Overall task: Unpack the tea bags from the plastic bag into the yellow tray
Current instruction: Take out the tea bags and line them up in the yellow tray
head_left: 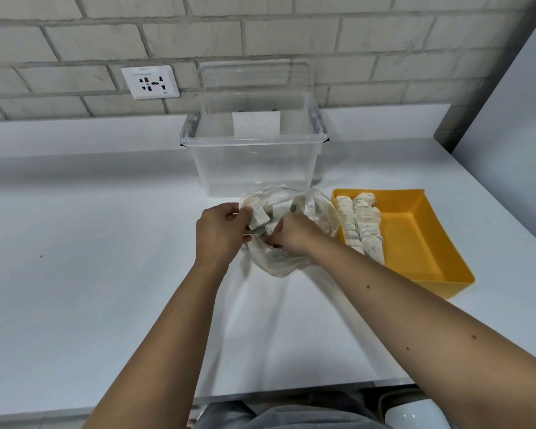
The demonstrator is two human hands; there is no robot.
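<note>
grey cloth on the person's lap (pixel 291 418) sits lowest in view, and both bare forearms reach forward from it over the white desk (pixel 90 274). left hand (pixel 220 230) has its fingers curled round the rim of the plastic bag (pixel 276 263), with a greyish tea bag (pixel 259 218) poking up against its fingertips. right hand (pixel 291 236) is curled too, knuckles up, its fingers tucked into the folds at the bag's mouth; whether it pinches film or a tea bag under it i cannot tell. more pale tea bags show through the film on the bag's far side.

the yellow tray (pixel 421 243) stands just beside the bag on the right, and two rows of tea bags (pixel 362 227) already lie along its left wall, so the job looks partly done.

risks, as i judge them: the film is limp and crumpled, so a pull could drag the whole bag along the desk or tip loose tea bags out. a hard pinch might tear a paper sachet. lifting across, the tray's near wall could catch a trailing tea bag, or a careless drop could knock the neat rows askew.

a clear bin (pixel 254 168) stands right behind the bag, its lid (pixel 254 78) propped against the brick wall, crowding any forward move. a socket plate (pixel 150 82) sits on the wall to the left.
</note>
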